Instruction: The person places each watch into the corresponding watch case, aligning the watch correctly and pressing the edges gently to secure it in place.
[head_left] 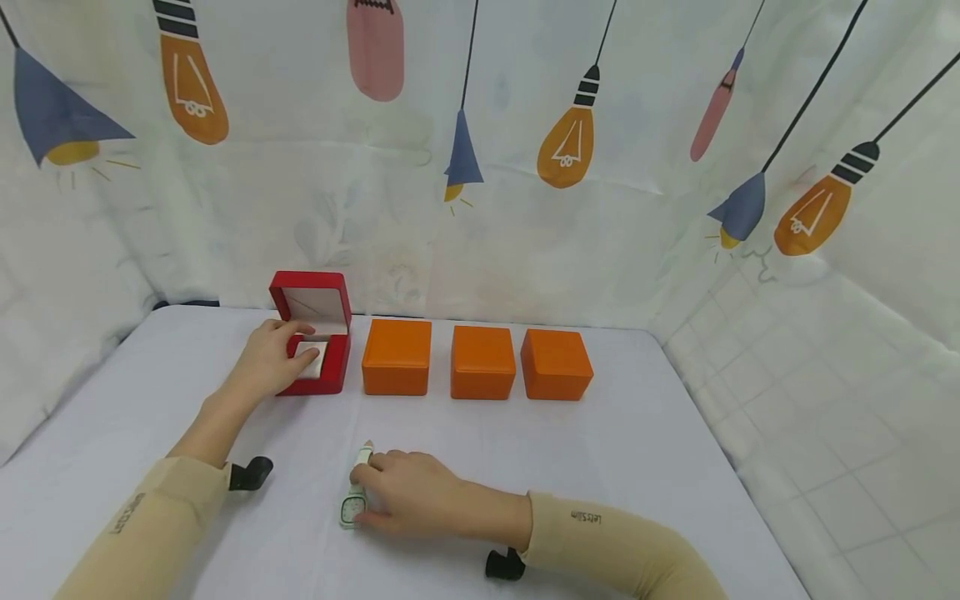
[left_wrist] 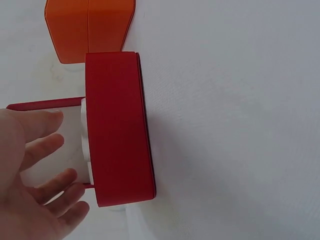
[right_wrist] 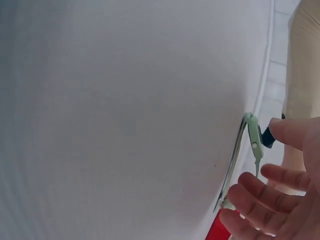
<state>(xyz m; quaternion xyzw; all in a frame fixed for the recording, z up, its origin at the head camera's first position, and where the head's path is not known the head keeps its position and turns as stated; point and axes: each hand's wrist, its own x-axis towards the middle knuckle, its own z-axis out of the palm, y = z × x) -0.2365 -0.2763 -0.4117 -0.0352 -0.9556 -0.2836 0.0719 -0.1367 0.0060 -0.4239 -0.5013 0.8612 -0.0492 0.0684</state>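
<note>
A red box (head_left: 333, 367) stands with its lid up and a white cushion (head_left: 311, 360) inside. My left hand (head_left: 273, 358) is over its left side, the fingers slightly bent and spread near the cushion. The left wrist view shows this hand (left_wrist: 35, 170) before the lining, holding nothing, beside the red front wall (left_wrist: 119, 130). A pale green wristwatch (head_left: 353, 507) lies on the table, its square dial up. My right hand (head_left: 420, 497) reaches over its strap. In the right wrist view the watch (right_wrist: 254, 142) is beside the loosely bent fingers (right_wrist: 260, 200) and thumb.
Three orange boxes, the left one (head_left: 396, 358), the middle one (head_left: 482, 363) and the right one (head_left: 557, 365), stand in a row right of the red box. A white cloth covers the table (head_left: 637, 467). Behind hangs a curtain (head_left: 495, 250) printed with lamps and bulbs.
</note>
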